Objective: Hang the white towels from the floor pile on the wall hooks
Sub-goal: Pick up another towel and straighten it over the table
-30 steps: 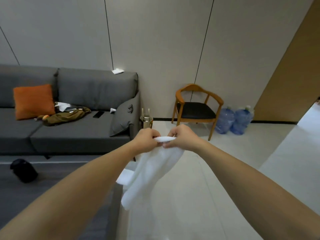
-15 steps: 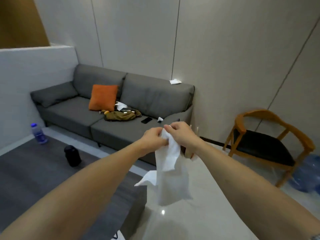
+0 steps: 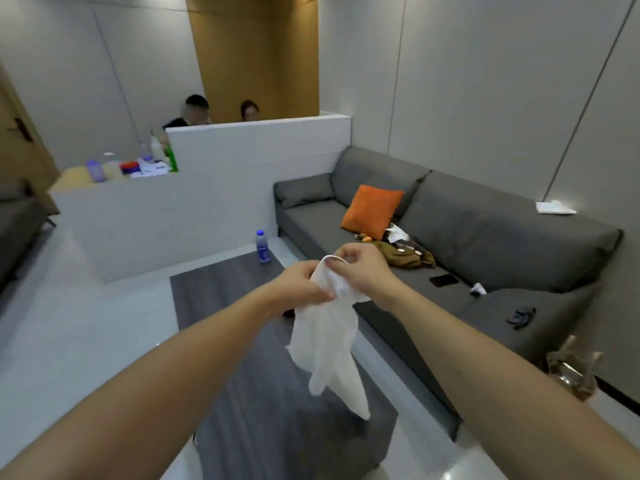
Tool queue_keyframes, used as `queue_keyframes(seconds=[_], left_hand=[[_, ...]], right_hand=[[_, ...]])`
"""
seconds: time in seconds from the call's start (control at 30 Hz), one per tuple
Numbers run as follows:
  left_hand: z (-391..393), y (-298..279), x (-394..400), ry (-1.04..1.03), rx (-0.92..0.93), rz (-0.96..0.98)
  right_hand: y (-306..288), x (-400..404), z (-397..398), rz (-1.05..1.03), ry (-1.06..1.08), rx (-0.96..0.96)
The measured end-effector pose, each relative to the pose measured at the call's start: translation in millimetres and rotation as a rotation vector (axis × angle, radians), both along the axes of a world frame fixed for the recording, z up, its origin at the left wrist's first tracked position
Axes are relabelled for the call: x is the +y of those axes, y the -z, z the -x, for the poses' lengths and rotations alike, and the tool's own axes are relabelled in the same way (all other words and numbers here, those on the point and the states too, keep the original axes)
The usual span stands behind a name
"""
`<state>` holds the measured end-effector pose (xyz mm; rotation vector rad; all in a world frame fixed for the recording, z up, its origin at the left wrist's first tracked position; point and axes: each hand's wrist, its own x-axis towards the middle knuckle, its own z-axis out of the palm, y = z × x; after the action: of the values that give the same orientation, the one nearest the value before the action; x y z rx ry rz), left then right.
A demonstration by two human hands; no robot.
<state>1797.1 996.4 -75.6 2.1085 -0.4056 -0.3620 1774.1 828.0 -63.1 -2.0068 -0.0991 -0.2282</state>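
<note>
Half a second before, we faced the sofa with the wooden chair on our right; now our head had turned left, so the chair was gone from view and a low white wall stood ahead, with a worktop behind it. The white towel was in both our hands then, and it was in both our hands now, out in front of us above the dark rug. Our left hand had its fingers curled tight on the towel's upper part. Our right hand pinched the towel's top edge between thumb and fingers, and that edge made a small loop between the two hands. The rest of the towel hung down loose and crumpled, not touching the floor. We could not see any wall hooks or the floor pile. A blue water bottle stood upright on the floor near the end of the sofa; we could not tell how full it was. On the worktop stood a purple bottle, a green bottle and some small blurry things. On the sofa lay an orange cushion, an olive cloth bundle and a black phone. Two people sat behind the low wall.
</note>
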Motion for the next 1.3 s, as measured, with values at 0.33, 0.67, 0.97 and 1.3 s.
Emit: queue_keyframes(seconds=[0.33, 0.67, 0.97, 1.3], left_hand=[[-55.5, -17.9, 138.6, -0.380, -0.129, 0.015], [-95.9, -16.9, 193.2, -0.500, -0.094, 0.280], [-156.0, 2.6, 269.8, -0.749, -0.157, 0.174], [-247.5, 36.6, 315.2, -1.099, -0.166, 0.120]], right_hand=[[-9.7, 104.4, -88.2, 0.252, -0.210, 0.055], [7.2, 192.1, -138.2, -0.204, -0.437, 0.266], [63.6, 187.3, -226.6, 0.211, -0.362, 0.301], [74.5, 191.4, -377.1, 0.714, -0.575, 0.217]])
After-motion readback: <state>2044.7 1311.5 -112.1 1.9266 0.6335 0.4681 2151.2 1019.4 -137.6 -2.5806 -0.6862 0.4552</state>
